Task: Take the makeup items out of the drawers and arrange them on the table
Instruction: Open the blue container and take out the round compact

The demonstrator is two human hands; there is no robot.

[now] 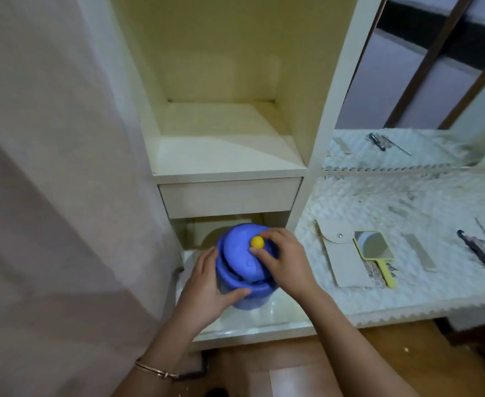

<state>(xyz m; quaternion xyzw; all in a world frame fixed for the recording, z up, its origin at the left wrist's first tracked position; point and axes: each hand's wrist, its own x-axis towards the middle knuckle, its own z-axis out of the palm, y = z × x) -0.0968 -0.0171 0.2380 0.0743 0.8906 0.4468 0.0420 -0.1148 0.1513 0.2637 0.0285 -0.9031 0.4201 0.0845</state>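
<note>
Your left hand point(204, 285) curls round the side of the blue tub point(252, 302), which stands in the open lower drawer point(250, 325). Your right hand point(284, 256) pinches the tilted lid point(241, 253) at its yellow knob point(257, 242). Lift by the knob alone and the loose lid may come away, dropping the tub short of the table point(407, 202).

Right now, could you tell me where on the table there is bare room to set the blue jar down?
The jar should fit best on the bare table behind the pouch and mirror. A narrower strip runs along the front edge before them. Right of the mirror it is crowded: comb, brush.
</note>
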